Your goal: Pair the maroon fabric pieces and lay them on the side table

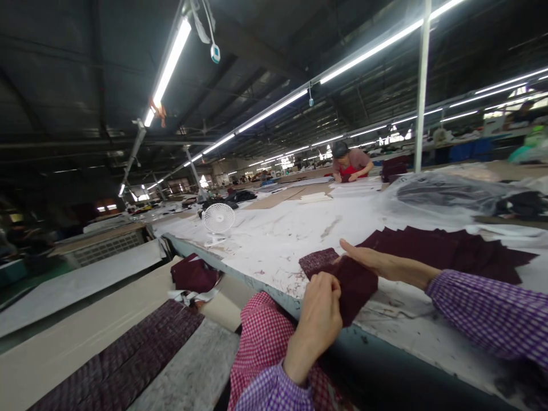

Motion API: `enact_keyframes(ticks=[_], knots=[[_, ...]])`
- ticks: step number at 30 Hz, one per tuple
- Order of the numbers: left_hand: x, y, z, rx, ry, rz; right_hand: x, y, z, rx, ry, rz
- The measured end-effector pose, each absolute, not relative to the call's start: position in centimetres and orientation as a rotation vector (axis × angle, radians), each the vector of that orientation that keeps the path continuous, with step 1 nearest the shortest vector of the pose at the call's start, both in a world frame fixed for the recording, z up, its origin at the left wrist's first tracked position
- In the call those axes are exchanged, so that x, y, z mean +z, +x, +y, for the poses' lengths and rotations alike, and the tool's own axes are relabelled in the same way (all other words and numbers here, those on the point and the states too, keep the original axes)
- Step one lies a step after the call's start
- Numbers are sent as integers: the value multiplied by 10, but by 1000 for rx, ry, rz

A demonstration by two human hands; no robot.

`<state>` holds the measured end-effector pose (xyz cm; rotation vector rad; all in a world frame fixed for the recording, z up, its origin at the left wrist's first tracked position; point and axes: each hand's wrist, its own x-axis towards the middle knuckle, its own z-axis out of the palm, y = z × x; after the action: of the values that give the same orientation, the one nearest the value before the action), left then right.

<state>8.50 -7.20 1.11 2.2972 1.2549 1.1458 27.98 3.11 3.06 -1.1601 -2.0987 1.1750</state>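
My left hand (319, 317) is closed in a pinch on the near edge of a dark maroon fabric piece (353, 285) at the table's front edge. My right hand (372, 260) lies flat, fingers stretched out, pressing on the same piece. A small maroon textured patch (317, 260) lies just left of the fingertips. Behind the right hand several maroon cut pieces (449, 248) are fanned out in a row. Both arms wear purple checked sleeves.
The long table (274, 240) is covered in white paper. A small white fan (218, 220) stands at its left end. Clear plastic over dark cloth (449, 194) lies at the back right beside a metal pole (422, 85). A person in red (351, 162) works far back. Maroon fabric (192, 274) sits on a lower bench.
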Motion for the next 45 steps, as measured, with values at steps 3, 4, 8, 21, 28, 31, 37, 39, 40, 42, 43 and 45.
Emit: enact_keyframes(ticks=[3,4,8,21,28,31,37,39,40,42,43,45], knots=[[9,83,-79,1090,2318,1159,36,281,28,1171,-1350,-2067],[10,81,-80,1064,2305,1122,38,281,26,1195,-1327,-2119],[25,64,-79,1205,1937,926,59,281,15,1359,-1035,-2148],[40,62,-14,1152,1736,1168,43,270,31,1111,-865,-2492],[20,97,-1,965,2076,1397,37,268,39,780,-816,-2572],[8,101,4,979,2099,1457,35,272,44,769,-833,-2551],[-2,101,4,1026,2221,1430,36,297,52,910,-1027,-2474],[-3,101,4,1020,2240,1427,34,301,54,968,-1038,-2460],[-3,101,5,1036,2228,1423,32,301,54,967,-1044,-2457],[-2,102,7,1082,2175,1427,30,299,54,877,-1072,-2467],[-2,102,9,1094,2154,1440,29,297,54,806,-1088,-2481],[0,103,11,1072,2157,1485,30,294,53,665,-1115,-2517]])
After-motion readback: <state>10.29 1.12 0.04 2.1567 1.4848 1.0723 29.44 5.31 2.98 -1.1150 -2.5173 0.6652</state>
